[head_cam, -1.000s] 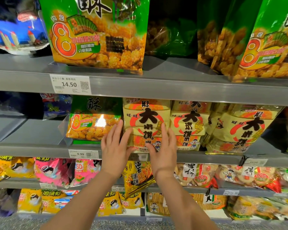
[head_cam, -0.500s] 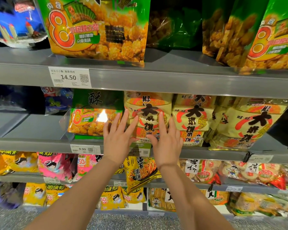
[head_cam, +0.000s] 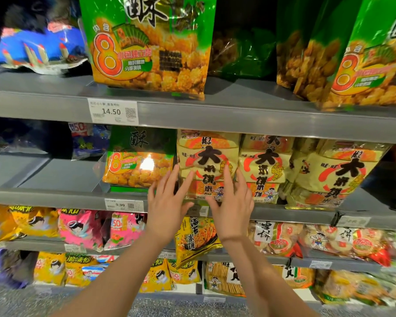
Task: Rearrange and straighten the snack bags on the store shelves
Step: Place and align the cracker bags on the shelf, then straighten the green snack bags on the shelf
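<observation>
— Now that half a second has passed, what differs in the head view?
— Little: my left grip [head_cam: 167, 207] and right grip [head_cam: 232, 209] stay on the yellow rice-cracker bag [head_cam: 207, 156], a touch lower on its front.
— How open?
— Both fully open, fingers [head_cam: 229, 179] straight and spread, pressing the bag's lower front, clasping nothing. It stands upright on the middle shelf [head_cam: 55, 197], just beside the green bag [head_cam: 140, 165].

Top grey shelf [head_cam: 215, 115]: large green bags [head_cam: 146, 49] at 12 and 2 o'clock, blue bag [head_cam: 39, 46] at 10.
Middle shelf [head_cam: 44, 195]: small green bag [head_cam: 137, 165] near centre, upright yellow cracker bags [head_cam: 265, 161] toward 3.
Lower shelf [head_cam: 21, 244]: pink bags [head_cam: 82, 227] at 8.
</observation>
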